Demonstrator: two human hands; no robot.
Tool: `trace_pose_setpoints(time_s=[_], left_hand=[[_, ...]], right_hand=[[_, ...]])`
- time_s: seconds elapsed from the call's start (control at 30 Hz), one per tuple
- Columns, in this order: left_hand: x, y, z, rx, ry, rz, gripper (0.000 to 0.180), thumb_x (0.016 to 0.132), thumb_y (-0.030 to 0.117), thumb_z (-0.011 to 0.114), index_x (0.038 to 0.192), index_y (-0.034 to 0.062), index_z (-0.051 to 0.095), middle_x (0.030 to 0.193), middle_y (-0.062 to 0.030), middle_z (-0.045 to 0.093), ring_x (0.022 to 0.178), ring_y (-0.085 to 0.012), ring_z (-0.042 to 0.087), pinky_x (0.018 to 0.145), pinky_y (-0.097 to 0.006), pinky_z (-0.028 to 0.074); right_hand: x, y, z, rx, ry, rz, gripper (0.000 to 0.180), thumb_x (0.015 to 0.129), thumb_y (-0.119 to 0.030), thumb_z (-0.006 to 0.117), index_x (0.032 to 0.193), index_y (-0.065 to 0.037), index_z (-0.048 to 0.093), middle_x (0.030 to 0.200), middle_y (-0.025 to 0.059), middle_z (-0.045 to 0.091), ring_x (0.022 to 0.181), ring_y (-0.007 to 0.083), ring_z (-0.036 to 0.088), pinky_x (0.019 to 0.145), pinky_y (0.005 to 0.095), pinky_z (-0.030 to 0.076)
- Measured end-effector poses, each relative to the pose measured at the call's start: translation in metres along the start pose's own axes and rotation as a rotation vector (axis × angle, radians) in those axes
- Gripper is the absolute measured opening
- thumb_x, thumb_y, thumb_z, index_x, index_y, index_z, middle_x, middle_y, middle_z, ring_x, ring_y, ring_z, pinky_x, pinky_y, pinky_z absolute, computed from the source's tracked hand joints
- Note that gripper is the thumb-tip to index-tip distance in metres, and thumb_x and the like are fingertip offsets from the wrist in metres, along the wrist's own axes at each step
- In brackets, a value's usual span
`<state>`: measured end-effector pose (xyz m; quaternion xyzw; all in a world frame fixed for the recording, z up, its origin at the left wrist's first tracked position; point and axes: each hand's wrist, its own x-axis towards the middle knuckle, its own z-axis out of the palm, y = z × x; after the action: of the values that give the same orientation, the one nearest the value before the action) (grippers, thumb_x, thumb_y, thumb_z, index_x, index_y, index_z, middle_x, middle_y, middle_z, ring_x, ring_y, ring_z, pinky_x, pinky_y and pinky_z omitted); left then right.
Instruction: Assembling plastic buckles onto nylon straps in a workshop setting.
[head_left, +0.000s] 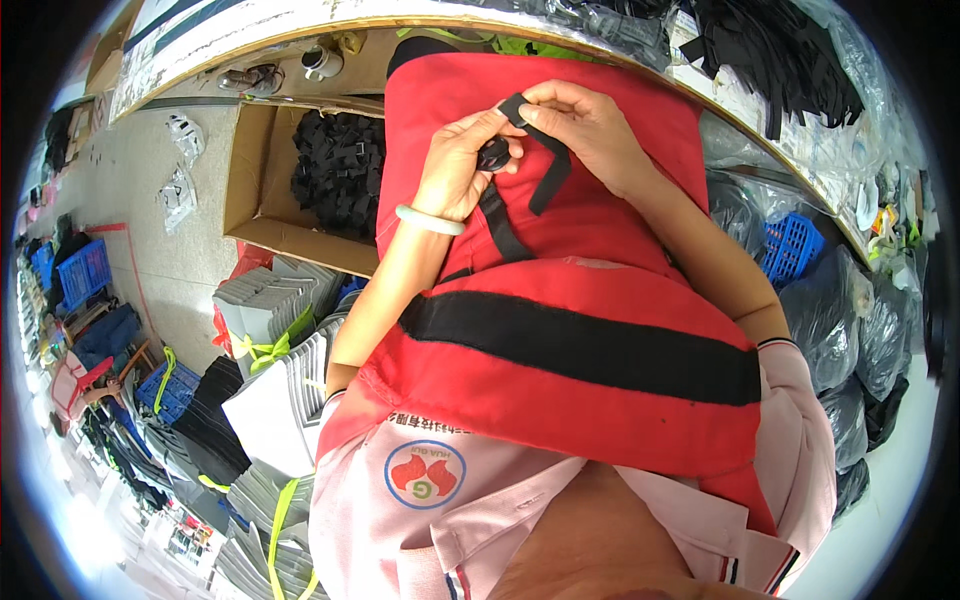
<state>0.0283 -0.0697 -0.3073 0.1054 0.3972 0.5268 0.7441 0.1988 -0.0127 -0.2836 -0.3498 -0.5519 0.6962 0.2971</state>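
Atop red vest point(560, 250), black strap point(548, 175), narrow, flat, looped through black buckle point(492, 154).

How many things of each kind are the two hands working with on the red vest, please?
Red padded vest: 1
Black webbing strap, pinched by the right hand: 1
Black plastic buckle, held by the left hand: 1
Pale bangle on the left wrist: 1
Total: 4

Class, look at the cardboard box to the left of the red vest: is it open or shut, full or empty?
Open and part-filled. The cardboard box has no lid over it, and a heap of black buckles shows inside, with bare cardboard beside it.
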Motion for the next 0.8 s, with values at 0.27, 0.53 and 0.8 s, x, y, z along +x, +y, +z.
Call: trace_pose_setpoints(time_s=[0.27,0.53,0.8], left_hand=[[-0.002,0.005,0.013,0.156,0.093,0.161,0.019,0.091,0.008,0.061,0.098,-0.0086,0.066,0.081,-0.0116,0.067,0.056,-0.0139,0.060,0.044,-0.024,0.048],[-0.006,0.001,0.025,0.423,0.157,0.347,0.017,0.090,0.007,0.064,0.101,-0.0052,0.068,0.079,-0.0100,0.067,0.053,-0.0093,0.057,0.042,-0.022,0.045],[-0.009,-0.002,0.023,0.540,0.120,0.550,0.016,0.087,0.003,0.066,0.102,-0.0018,0.070,0.090,-0.0065,0.064,0.059,-0.0071,0.056,0.043,-0.019,0.044]], right_hand=[[-0.013,-0.029,0.007,-0.279,0.162,-0.308,0.016,0.091,-0.016,0.064,0.097,0.000,0.067,0.080,0.0012,0.063,0.066,0.0069,0.057,0.061,0.0192,0.046],[-0.014,-0.012,-0.011,-0.122,0.097,0.169,0.019,0.091,-0.020,0.065,0.089,-0.001,0.062,0.069,0.0018,0.061,0.050,0.0059,0.055,0.044,0.0193,0.044],[-0.010,-0.011,-0.007,0.025,0.044,0.253,0.021,0.091,-0.023,0.065,0.087,-0.003,0.060,0.069,0.0023,0.061,0.052,0.0076,0.057,0.046,0.0202,0.046]])
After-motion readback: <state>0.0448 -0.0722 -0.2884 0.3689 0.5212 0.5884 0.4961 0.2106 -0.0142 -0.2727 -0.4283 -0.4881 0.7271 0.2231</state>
